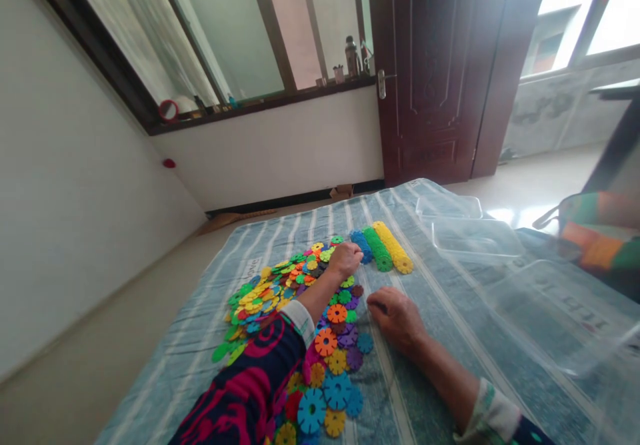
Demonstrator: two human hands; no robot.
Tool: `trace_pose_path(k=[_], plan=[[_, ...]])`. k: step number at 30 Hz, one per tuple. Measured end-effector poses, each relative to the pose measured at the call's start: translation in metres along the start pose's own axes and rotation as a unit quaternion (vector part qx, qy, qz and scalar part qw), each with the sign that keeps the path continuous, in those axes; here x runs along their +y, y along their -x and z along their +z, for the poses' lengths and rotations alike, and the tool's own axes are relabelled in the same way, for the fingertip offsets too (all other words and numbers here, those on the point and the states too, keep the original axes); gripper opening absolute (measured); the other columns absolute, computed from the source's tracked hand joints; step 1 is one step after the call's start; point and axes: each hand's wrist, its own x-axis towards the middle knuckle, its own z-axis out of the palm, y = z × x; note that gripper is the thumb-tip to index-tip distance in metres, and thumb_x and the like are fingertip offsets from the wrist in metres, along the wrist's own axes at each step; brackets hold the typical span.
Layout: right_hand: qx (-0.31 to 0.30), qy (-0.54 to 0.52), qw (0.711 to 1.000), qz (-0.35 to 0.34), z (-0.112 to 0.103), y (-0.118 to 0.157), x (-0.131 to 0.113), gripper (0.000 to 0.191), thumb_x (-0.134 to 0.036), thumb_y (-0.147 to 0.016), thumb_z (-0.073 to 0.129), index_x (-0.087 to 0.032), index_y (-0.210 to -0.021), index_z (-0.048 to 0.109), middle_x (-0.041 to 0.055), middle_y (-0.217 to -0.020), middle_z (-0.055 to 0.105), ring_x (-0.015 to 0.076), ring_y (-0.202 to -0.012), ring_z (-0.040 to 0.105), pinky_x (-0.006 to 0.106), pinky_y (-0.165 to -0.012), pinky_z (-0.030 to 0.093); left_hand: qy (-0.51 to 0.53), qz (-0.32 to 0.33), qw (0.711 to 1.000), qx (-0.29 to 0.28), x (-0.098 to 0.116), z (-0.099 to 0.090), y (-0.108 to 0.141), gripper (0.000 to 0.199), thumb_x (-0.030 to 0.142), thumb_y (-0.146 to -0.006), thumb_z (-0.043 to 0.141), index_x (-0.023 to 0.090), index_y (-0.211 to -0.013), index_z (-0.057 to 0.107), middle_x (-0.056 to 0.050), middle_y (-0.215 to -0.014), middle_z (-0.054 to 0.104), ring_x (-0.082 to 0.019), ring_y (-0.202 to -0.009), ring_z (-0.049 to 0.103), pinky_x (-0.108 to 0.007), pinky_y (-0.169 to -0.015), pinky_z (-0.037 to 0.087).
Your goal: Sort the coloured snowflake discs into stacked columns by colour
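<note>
My left hand (346, 260) is closed beside the near end of a blue row of stacked discs (362, 246). Whatever its fingers pinch, if anything, is hidden. Below and left of it spreads a big loose heap of notched plastic discs (270, 295) in many colours. My right hand (397, 318) rests on the striped bed cover, its fingers curled and no disc showing in them. A green row of discs (378, 248) and a longer yellow row of discs (393, 247) lie side by side just right of the blue one.
Clear plastic containers stand on the right: one at the back (449, 206), another in the middle (477, 240) and a large one nearer (565, 318). A blurred orange and green item (600, 238) is at the right edge. Beyond the bed (430, 372) is a brown door (440, 65).
</note>
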Motion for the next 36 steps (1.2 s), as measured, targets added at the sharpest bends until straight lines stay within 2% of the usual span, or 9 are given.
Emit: trace_pose_path(k=[6, 12, 19, 31, 36], plan=[[0.006, -0.001, 1.0, -0.003, 0.002, 0.0, 0.002, 0.019, -0.018, -0.084, 0.05, -0.022, -0.072, 0.064, 0.0016, -0.075, 0.063, 0.0154, -0.077, 0.056, 0.024, -0.07, 0.037, -0.04, -0.009, 0.999, 0.022, 0.002, 0.002, 0.001, 0.017, 0.021, -0.078, 0.055, 0.017, -0.081, 0.072, -0.006, -0.081, 0.071, -0.019, -0.081, 0.064, -0.028, -0.075, 0.045], [-0.004, -0.002, 1.0, -0.001, 0.002, 0.0, 0.002, 0.018, -0.018, -0.084, 0.05, -0.022, -0.074, 0.064, 0.0013, -0.077, 0.064, 0.0153, -0.078, 0.056, 0.024, -0.072, 0.037, -0.062, -0.002, 0.998, 0.034, 0.0, 0.005, 0.009, 0.018, 0.022, -0.076, 0.061, 0.016, -0.091, 0.068, -0.005, -0.081, 0.068, -0.019, -0.082, 0.063, -0.029, -0.077, 0.046], [-0.003, 0.001, 1.0, -0.004, 0.002, 0.0, 0.002, 0.019, -0.017, -0.083, 0.049, -0.022, -0.073, 0.064, 0.0012, -0.075, 0.062, 0.015, -0.077, 0.055, 0.024, -0.071, 0.038, -0.084, 0.021, 0.996, 0.031, 0.006, 0.013, 0.015, 0.02, 0.022, -0.075, 0.064, 0.017, -0.094, 0.064, -0.008, -0.089, 0.066, -0.023, -0.095, 0.058, -0.033, -0.087, 0.045], [-0.001, 0.002, 1.0, -0.009, 0.002, -0.001, 0.002, 0.019, -0.019, -0.084, 0.05, -0.022, -0.073, 0.064, 0.0018, -0.075, 0.063, 0.0156, -0.077, 0.056, 0.024, -0.071, 0.038, -0.083, 0.019, 0.996, 0.024, 0.006, 0.016, 0.01, 0.022, 0.024, -0.077, 0.063, 0.018, -0.098, 0.068, -0.007, -0.089, 0.067, -0.022, -0.093, 0.059, -0.032, -0.085, 0.046], [0.0, 0.007, 1.0, -0.003, 0.001, 0.0, 0.002, 0.019, -0.019, -0.085, 0.05, -0.022, -0.074, 0.065, 0.0011, -0.076, 0.063, 0.0152, -0.078, 0.056, 0.024, -0.071, 0.038, -0.079, 0.029, 0.996, 0.026, 0.003, 0.01, 0.012, 0.023, 0.022, -0.076, 0.062, 0.018, -0.098, 0.068, -0.006, -0.086, 0.068, -0.021, -0.089, 0.061, -0.031, -0.084, 0.046]])
